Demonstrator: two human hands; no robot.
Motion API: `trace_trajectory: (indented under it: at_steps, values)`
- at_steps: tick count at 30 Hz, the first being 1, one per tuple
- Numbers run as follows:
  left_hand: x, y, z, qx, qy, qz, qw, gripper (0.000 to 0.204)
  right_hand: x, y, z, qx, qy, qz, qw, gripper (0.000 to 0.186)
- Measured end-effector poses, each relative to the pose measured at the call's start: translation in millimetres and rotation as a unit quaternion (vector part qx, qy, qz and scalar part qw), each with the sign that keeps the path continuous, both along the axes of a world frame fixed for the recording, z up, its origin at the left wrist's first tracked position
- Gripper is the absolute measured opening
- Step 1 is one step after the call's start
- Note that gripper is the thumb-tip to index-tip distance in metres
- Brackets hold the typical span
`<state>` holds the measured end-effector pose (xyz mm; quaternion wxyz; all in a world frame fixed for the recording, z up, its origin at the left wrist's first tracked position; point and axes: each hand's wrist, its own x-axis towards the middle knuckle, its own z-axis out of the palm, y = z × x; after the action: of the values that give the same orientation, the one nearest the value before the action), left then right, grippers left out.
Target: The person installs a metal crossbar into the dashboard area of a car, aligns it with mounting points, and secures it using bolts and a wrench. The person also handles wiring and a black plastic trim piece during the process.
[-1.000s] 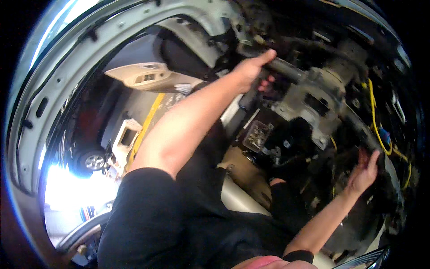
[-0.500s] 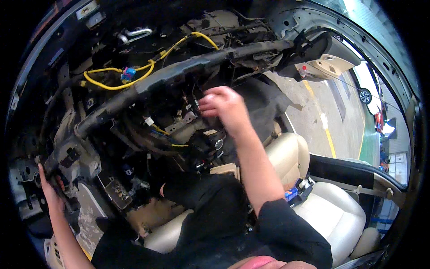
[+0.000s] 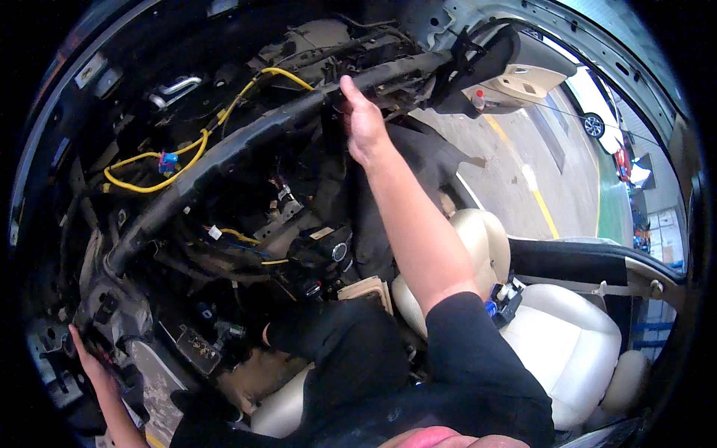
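A long dark metal crossbeam [image 3: 246, 138] runs diagonally across the stripped dashboard of a car. My right hand [image 3: 362, 128] is closed around its right part, thumb up over the top, the other fingers hidden behind. At the lower left, my left hand [image 3: 95, 369] is at the bracketed left end of the beam. Its thumb points up along the outer side; the other fingers go out of sight behind dark parts and seem wrapped around that end. A yellow cable [image 3: 153, 187] with a blue connector [image 3: 168, 162] lies beyond the beam.
Loose wiring with a white plug [image 3: 215, 232] hangs below the beam, near a centre panel with a round knob [image 3: 340, 252]. Cream seats [image 3: 564, 343] stand to the right. The open door [image 3: 530, 82] holds a bottle [image 3: 479, 99]. A white car is parked outside.
My right hand has moved up and away, from above the wiring onto the crossbeam. The whole view has shifted a little; my left hand stays by the beam's left end.
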<state>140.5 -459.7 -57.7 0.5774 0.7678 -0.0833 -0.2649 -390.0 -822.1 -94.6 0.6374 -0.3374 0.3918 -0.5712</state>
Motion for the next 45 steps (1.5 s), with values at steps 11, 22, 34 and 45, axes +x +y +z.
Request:
trace_trajectory:
  at_steps: [11,22,34,45]
  values:
    - [4,4,-2,-0.024,0.016,-0.033,0.999,0.055,-5,-4,4,-0.028,-0.047,-0.003,0.998,0.032]
    - [33,15,-12,0.017,0.03,-0.042,0.999,0.048,20,-16,18,-0.051,-0.054,-0.026,0.997,0.038]
    - [29,7,-6,0.013,-0.018,-0.05,0.998,0.049,31,-64,-1,0.01,0.231,-0.128,0.964,0.072]
    - [23,1,18,0.273,-0.086,-0.088,0.954,0.078,-11,-14,-5,-0.013,0.219,-0.043,0.975,0.061]
